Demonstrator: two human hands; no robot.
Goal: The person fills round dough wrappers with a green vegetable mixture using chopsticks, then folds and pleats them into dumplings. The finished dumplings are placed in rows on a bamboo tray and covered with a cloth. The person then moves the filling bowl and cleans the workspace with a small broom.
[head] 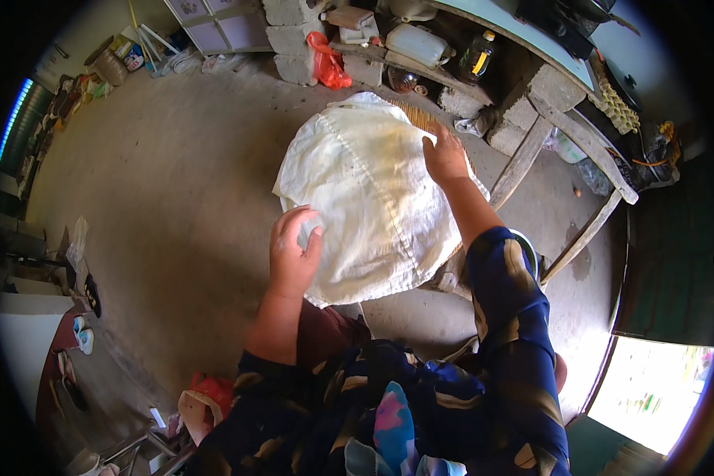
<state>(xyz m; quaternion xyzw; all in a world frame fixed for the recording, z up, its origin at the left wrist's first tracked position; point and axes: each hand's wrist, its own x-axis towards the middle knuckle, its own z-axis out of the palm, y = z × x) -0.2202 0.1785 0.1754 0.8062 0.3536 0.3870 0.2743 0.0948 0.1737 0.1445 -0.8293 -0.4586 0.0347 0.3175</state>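
Observation:
A cream cotton cloth [375,196] with a stitched seam across it lies over a round slatted mat [419,114], whose strips show at the far right rim. My left hand [293,253] is at the cloth's left edge, fingers curved, with a gap between thumb and fingertips and nothing seen in it. At the far right edge, my right hand [446,156] is over the cloth with its thumb apart from the fingers. Whether its fingertips touch the cloth or the mat is hard to tell. Whatever supports the mat is mostly hidden.
A wooden frame [523,157] stands to the right, close to my forearm. Beyond the cloth, concrete blocks [297,38] carry a plank shelf [446,77] with plastic jugs [416,44] and a dark bottle [477,58]. A red plastic bag [328,62] hangs there. Shoes [83,335] lie at left.

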